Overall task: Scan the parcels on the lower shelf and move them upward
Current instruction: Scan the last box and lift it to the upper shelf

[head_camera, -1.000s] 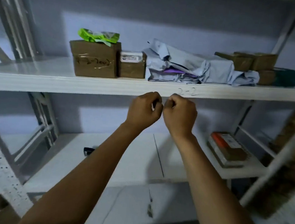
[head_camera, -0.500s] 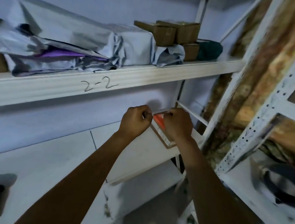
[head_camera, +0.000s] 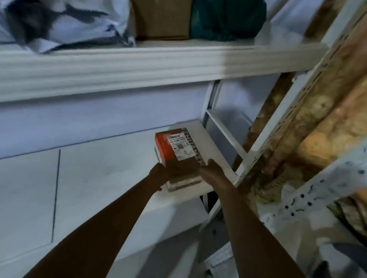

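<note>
A flat brown parcel with an orange patch and a white label lies at the right end of the lower shelf, seemingly on a second flat box beneath it. My left hand grips its near left corner. My right hand holds its near right edge, fingers along the side. The near part of the parcel is dark and partly hidden by my hands.
The upper shelf carries grey plastic mailers, a brown carton and a dark teal bundle. A white perforated rack upright stands just right of the parcel. A rough stained wall shows beyond it.
The view has swung right and closer. My hands, held together as fists in front of the shelf, reached down and took hold of the parcel on the lower shelf.
</note>
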Available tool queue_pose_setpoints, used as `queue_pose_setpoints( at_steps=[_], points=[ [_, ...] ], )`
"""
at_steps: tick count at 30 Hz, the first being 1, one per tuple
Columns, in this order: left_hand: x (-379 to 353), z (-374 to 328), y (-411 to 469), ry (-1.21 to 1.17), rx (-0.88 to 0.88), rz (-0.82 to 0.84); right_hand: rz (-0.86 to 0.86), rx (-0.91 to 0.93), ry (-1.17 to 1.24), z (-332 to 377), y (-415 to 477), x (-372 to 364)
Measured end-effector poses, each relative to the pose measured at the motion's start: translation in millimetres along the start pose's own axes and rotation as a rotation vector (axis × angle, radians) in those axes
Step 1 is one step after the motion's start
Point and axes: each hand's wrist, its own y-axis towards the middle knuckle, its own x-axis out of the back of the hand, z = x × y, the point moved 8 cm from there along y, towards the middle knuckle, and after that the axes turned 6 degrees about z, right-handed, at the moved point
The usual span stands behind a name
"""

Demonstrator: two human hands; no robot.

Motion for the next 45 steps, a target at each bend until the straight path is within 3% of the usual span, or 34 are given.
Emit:
queue_pose_setpoints(
  at_steps=[8,13,19,24,32,37,40,45],
  points=[
    [-33,-12,45,-0.159,0.095,-0.058,0.193,-0.121,0.315,-40,49,-11],
    [-27,-11,38,-0.154,0.066,-0.109,0.201,-0.068,0.428,-45,47,-24],
    [-7,-5,29,-0.175,-0.018,-0.101,0.148,-0.037,0.477,-30,28,-28],
    [3,-13,7,-0.203,-0.248,-0.001,0.121,-0.004,0.529,-16,-7,-28],
    [96,43,-85,-0.262,-0.405,0.127,-0.082,0.145,0.535,52,-110,-96],
    [186,121,-129,-0.304,-0.337,0.182,0.047,0.191,0.642,110,-159,-192],
    [240,171,-153,-0.398,-0.304,0.106,0.131,0.239,0.652,130,-181,-251],
    [323,199,-181,-0.437,-0.325,-0.042,0.245,0.101,0.753,153,-203,-330]
  ],
)
